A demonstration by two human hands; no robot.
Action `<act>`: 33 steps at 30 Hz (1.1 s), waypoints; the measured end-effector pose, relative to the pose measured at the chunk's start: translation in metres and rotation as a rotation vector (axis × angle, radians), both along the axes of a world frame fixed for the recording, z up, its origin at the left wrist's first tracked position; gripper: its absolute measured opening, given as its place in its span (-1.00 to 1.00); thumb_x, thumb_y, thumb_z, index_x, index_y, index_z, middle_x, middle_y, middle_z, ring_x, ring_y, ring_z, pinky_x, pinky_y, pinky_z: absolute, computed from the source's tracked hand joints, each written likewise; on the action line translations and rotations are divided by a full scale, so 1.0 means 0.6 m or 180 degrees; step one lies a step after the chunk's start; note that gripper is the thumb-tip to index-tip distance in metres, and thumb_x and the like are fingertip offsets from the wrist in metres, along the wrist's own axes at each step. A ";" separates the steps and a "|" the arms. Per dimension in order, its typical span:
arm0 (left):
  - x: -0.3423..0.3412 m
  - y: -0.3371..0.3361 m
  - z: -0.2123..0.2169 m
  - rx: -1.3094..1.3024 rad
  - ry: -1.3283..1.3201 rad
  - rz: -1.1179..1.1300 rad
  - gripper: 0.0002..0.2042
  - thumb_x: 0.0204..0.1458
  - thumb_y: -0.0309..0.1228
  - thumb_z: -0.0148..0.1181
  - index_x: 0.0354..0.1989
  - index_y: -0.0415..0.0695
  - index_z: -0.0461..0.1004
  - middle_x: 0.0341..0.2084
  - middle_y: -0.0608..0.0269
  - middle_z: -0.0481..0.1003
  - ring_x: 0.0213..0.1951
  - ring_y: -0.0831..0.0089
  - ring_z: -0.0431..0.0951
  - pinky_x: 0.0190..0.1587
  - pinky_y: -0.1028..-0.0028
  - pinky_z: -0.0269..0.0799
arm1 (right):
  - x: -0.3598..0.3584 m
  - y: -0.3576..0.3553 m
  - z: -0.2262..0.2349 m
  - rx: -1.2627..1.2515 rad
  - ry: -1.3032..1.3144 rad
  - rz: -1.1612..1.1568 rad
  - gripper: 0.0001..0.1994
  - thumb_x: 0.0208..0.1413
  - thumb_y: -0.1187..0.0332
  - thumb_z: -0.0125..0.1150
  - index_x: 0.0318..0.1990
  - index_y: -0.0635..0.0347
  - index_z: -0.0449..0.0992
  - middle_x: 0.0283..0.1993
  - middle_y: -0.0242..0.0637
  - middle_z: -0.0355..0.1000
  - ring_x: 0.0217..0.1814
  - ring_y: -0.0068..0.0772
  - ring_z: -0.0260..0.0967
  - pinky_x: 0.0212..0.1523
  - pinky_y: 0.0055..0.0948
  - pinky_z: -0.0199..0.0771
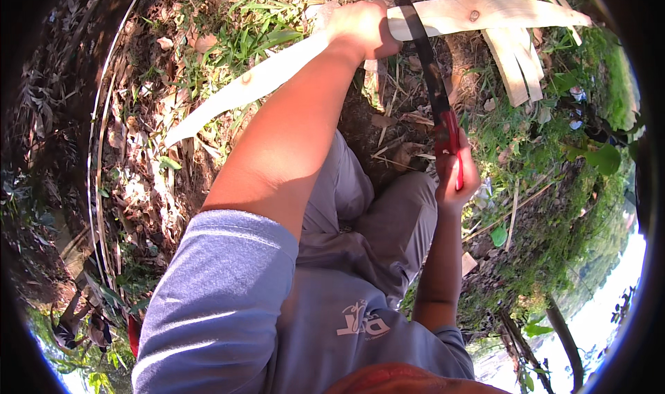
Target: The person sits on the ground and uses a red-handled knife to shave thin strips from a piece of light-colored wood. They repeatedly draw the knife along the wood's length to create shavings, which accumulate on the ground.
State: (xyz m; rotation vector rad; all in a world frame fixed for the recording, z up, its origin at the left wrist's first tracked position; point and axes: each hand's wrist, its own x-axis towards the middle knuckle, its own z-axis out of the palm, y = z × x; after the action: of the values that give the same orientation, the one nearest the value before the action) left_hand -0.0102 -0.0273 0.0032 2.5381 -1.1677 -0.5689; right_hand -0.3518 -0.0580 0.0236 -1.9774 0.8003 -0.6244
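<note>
My left hand (364, 30) is closed around the middle of a long, pale flat strip of wood (485, 15) with a small dark knot on its right part. The strip runs from the dry ground at left to the upper right. In my right hand (458, 176) is a machete (428, 68), gripped by its red handle. Its dark blade points up and away, crossing over the strip just right of my left hand. Whether the blade's edge touches the wood I cannot tell. The blade's tip lies beyond the top of the view.
More pale strips (512, 61) lie in a loose pile at the far right. Long thin strips (100, 117) bend along the left. Grass (256, 33) and dry leaves (166, 186) cover the ground around my bent knees (402, 214). Dark branches (564, 338) stand at lower right.
</note>
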 end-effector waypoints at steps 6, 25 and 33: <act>0.003 0.004 -0.003 -0.0009 -0.0043 -0.0031 -0.40 -0.09 0.01 0.44 0.01 -0.20 0.60 -0.12 -0.08 0.71 -0.02 0.01 0.73 0.07 0.09 0.64 | -0.147 0.042 0.043 -0.0725 0.0221 0.0392 -0.54 0.36 0.36 0.20 0.31 0.48 0.55 -0.18 -0.01 0.72 -0.48 -0.50 0.50 -0.36 -0.52 0.47; -0.008 -0.018 0.021 0.0296 -0.0133 0.0137 -0.32 -0.11 -0.01 0.41 0.12 -0.26 0.53 -0.08 -0.12 0.71 0.02 0.02 0.74 0.14 0.14 0.64 | 0.093 -0.027 0.021 -0.0149 -0.0311 0.0493 -0.52 0.28 0.51 0.29 0.36 0.23 0.56 -0.38 -0.14 0.61 -0.53 -0.32 0.54 -0.39 -0.41 0.51; -0.024 -0.018 0.004 0.0290 -0.0438 0.0151 -0.40 -0.10 -0.02 0.39 0.03 -0.21 0.56 -0.17 -0.09 0.73 -0.06 0.02 0.77 0.10 0.14 0.63 | -0.087 0.063 0.220 -0.0180 0.0429 0.0327 -0.48 0.22 0.49 0.28 0.37 0.33 0.54 -0.51 -0.17 0.55 -0.62 -0.30 0.45 -0.49 -0.39 0.39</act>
State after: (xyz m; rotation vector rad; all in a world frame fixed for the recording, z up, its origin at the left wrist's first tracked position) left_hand -0.0244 -0.0380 0.0057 2.7123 -1.1477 -0.4521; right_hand -0.4038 -0.0204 0.1555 -2.1153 0.7633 -0.4619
